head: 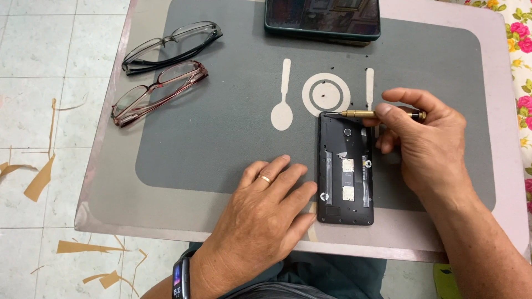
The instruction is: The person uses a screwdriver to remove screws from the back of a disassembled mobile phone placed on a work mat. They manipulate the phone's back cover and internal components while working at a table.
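While the left hand (260,213) lies flat, fingers spread, against the opened black phone (344,169) at lower centre, the right hand (426,144) pinches a slim brass screwdriver (382,114); its tip meets the phone's top-left corner.

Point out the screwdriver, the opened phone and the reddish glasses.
Screwdriver (360,114), head view, on its brass shaft.
Opened phone (334,182), head view, on its bare back.
Reddish glasses (178,72), head view, on a lens.

Tabletop (111,182): pale lilac-grey; place mat (221,138): dark grey, printed with cream spoon, plate and knife shapes; opened phone (344,166): black inside, with two gold contact patches; screwdriver (382,114): brass-gold shaft, dark end; upper spectacles (169,45): black frame; lower spectacles (158,91): reddish-brown frame; second phone (322,19): dark teal case; ring on left hand (265,221): gold; floor (33,83): off-white tiles with tan scraps; cloth (521,44): pink floral.
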